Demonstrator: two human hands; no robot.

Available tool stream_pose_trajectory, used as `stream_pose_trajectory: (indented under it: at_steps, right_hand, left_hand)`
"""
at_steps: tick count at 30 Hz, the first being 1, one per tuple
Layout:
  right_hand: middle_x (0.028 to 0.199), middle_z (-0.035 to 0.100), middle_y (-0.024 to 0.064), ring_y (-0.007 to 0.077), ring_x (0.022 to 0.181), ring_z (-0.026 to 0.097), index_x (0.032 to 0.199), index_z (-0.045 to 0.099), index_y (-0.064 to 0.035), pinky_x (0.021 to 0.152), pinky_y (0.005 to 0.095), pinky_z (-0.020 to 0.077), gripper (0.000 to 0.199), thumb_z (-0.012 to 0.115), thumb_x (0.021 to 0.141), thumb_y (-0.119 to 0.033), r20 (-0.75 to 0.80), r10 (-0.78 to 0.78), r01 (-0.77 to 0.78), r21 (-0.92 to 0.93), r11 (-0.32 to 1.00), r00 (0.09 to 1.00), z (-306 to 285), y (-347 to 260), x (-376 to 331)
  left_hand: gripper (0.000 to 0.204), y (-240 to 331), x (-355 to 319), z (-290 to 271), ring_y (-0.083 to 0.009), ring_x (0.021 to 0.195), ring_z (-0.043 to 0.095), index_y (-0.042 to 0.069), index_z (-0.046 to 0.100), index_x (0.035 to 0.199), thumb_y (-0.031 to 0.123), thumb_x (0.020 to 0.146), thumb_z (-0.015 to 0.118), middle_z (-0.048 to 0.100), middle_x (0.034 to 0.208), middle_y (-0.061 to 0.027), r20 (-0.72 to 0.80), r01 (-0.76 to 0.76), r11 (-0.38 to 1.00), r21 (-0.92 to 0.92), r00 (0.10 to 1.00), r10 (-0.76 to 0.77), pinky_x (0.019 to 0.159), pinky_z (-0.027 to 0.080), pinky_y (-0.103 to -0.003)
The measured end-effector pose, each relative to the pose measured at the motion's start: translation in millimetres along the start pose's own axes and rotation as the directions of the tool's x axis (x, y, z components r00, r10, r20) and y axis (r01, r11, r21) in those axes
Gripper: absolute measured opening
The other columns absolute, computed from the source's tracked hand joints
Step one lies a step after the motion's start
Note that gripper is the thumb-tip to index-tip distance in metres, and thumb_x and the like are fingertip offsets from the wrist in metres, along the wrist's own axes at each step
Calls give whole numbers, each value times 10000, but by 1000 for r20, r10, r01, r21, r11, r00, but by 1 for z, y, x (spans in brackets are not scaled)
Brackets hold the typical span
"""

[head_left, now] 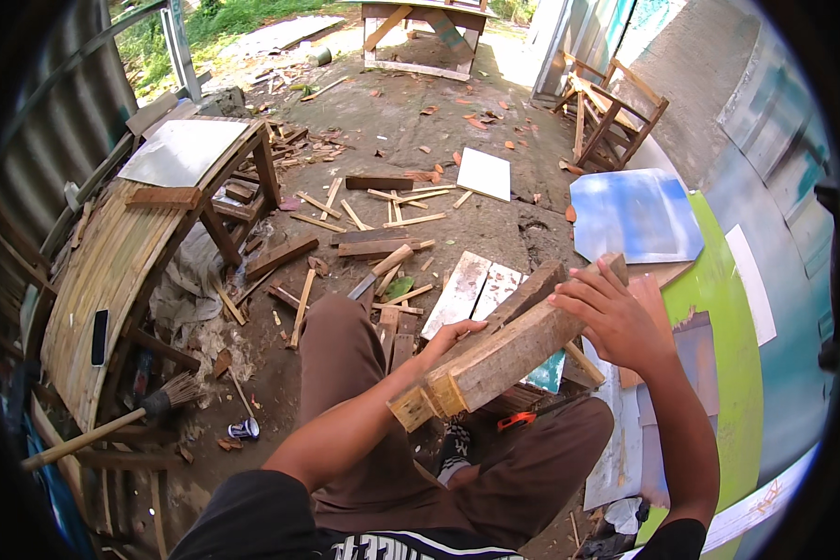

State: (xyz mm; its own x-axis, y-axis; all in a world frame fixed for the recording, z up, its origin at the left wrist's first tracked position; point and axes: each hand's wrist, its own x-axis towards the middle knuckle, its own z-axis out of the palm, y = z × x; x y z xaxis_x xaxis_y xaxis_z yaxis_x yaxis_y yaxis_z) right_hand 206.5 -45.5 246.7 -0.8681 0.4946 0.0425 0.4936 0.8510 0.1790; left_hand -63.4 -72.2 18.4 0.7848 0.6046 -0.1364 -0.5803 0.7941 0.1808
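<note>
I hold a thick, brown wooden beam with a stepped end [509, 359] slantwise above my lap, my right hand [616, 317] grasping its far end. My left hand [446, 343] is beside it, partly hidden; I can't tell its grip. It looks heavy, stiff and rough, best supported near both ends. A darker brown timber [530, 291] behind it and white-painted boards [459, 291] beyond crowd the far side.
</note>
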Motion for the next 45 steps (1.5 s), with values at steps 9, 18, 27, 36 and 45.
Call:
stream_pose_trajectory:
  at_steps: [9,18,27,36,45]
  right_hand:
    - [1566,485,85,317,1547,396,1484,602,-375,1291,616,293,730,666,876,23,-180,161,-155,46,987,970,50,-18,16]
    - [1691,363,173,275,1536,396,1686,338,-48,1234,406,371,720,634,1029,-64,135,798,18,984,-180,587,109,-92,40]
    - [1615,489,180,218,1316,623,1704,279,-25,1084,339,508,808,653,988,-22,-47,868,149,988,-32,493,120,-124,54]
    - [1603,506,188,209,1313,622,1694,309,-13,1071,329,510,793,663,984,-31,-10,859,120,991,-59,512,124,-127,49]
    - [1623,489,197,218,1350,598,1687,319,0,1116,342,482,764,636,992,-19,-1,872,94,994,-52,489,124,-126,54]
  left_hand:
    - [724,-18,-15,21,-407,1268,679,8,422,1604,446,1061,611,624,1432,-293,-50,-34,989,146,998,41,1063,573,-537]
    - [778,-16,-11,46,-226,1189,689,-2,440,1549,275,936,831,652,1365,-148,-108,-277,786,553,911,397,1011,582,-404]
    - [744,-16,-11,51,-237,1214,668,18,445,1564,162,939,821,659,1368,-150,-110,-349,751,561,867,486,1042,558,-408]
    - [732,-21,-10,51,-237,1180,681,13,448,1568,170,952,812,662,1357,-157,-148,-360,751,554,845,514,1012,573,-398]
    - [705,-20,-10,51,-239,1184,680,19,462,1553,189,961,806,656,1363,-157,-168,-357,753,553,838,520,1010,575,-404]
